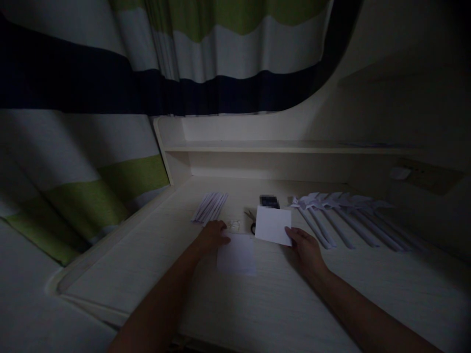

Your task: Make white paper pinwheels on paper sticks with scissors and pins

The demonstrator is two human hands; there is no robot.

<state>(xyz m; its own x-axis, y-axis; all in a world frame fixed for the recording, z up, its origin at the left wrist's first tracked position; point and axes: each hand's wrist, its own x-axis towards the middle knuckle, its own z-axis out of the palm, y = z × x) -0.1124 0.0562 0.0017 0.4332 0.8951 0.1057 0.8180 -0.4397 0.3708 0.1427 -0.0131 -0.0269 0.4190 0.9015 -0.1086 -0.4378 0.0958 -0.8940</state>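
My right hand [303,247] pinches a square white paper sheet [273,225] by its lower right edge, thumb on top, holding it above the desk. My left hand [212,236] is at the top left corner of another white paper sheet or thin stack [236,254] lying flat. Its thumb and index finger are apart, with the thumb at the paper's corner. Just beyond are small pale pieces [234,225], too small to name. Scissors [250,215] lie partly hidden behind the raised sheet.
Several thin white paper sticks [211,208] lie side by side at the left. Several white paper pinwheels [331,215] on sticks lie in a row at the right. A dark blurred object [269,201] sits behind the raised sheet. A shelf [257,146] and striped curtains [235,59] bound the back.
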